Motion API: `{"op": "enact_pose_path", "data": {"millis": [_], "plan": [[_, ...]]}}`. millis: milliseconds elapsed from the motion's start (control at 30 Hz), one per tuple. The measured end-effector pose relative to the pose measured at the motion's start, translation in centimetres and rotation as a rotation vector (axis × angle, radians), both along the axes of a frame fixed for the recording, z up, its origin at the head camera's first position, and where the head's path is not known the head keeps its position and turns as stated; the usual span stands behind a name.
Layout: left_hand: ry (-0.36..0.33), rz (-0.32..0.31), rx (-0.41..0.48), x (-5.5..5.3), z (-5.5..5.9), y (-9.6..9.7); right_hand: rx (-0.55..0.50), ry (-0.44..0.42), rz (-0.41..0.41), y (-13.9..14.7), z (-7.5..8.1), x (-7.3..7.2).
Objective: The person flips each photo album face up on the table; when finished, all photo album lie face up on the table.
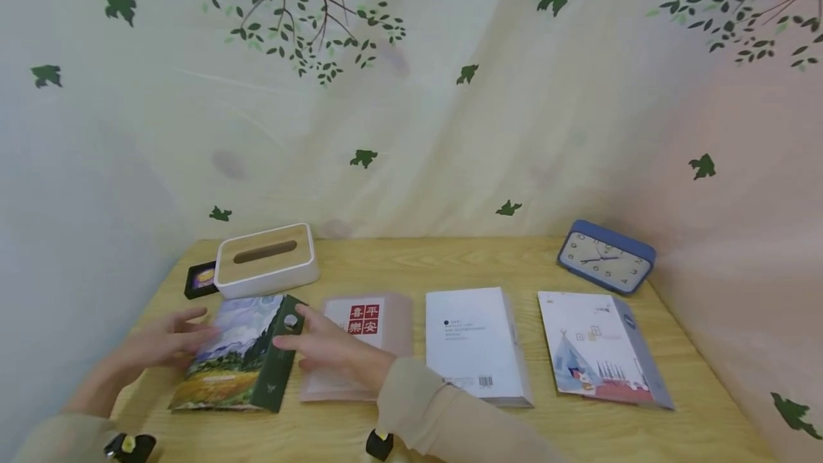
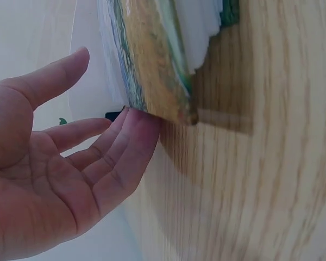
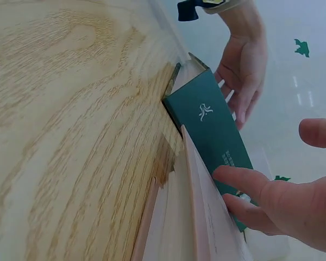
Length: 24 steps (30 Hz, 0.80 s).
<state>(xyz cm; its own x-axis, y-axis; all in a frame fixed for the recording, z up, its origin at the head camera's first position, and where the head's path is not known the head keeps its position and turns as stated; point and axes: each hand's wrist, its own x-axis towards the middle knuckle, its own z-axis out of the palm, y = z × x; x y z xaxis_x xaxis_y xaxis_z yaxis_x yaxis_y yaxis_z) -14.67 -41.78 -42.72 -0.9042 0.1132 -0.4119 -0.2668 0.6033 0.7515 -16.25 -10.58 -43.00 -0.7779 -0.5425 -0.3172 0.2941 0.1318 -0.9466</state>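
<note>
A thick book [image 1: 234, 356] with a painted landscape cover and a dark green spine [image 3: 204, 114] lies face up at the left of the table. My left hand [image 1: 167, 340] is at its left side; in the left wrist view the left fingertips [image 2: 138, 122] meet the book's edge, thumb apart. At the spine, my right hand [image 1: 337, 345] has its fingers extended, and in the right wrist view the right fingertips [image 3: 228, 176] touch the green surface. Partly under my right forearm lies a pale pink book [image 1: 395, 327] with red square characters.
A white book [image 1: 469, 349] and a book with a tent picture [image 1: 591, 341] lie to the right. Behind stand a tissue box [image 1: 266, 284] with a wooden lid, a small black-framed item [image 1: 201, 279] and a blue clock [image 1: 607, 256]. A patterned cloth [image 1: 424, 127] hangs behind the table.
</note>
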Motion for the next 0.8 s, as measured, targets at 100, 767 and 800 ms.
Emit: {"op": "enact_pose_path", "data": {"millis": [100, 767, 800], "plan": [[-0.008, -0.016, -0.027, 0.0, 0.3, -0.1, -0.057, -0.075, -0.007, -0.7, 0.0, -0.1], [-0.063, 0.011, 0.019, -0.7, -0.7, 0.3, -0.163, -0.237, -0.015, -1.4, 0.0, 0.4], [-0.063, 0.015, 0.025, -0.7, -0.6, 0.4, -0.168, -0.233, -0.011, -1.4, 0.0, 0.4]]}}
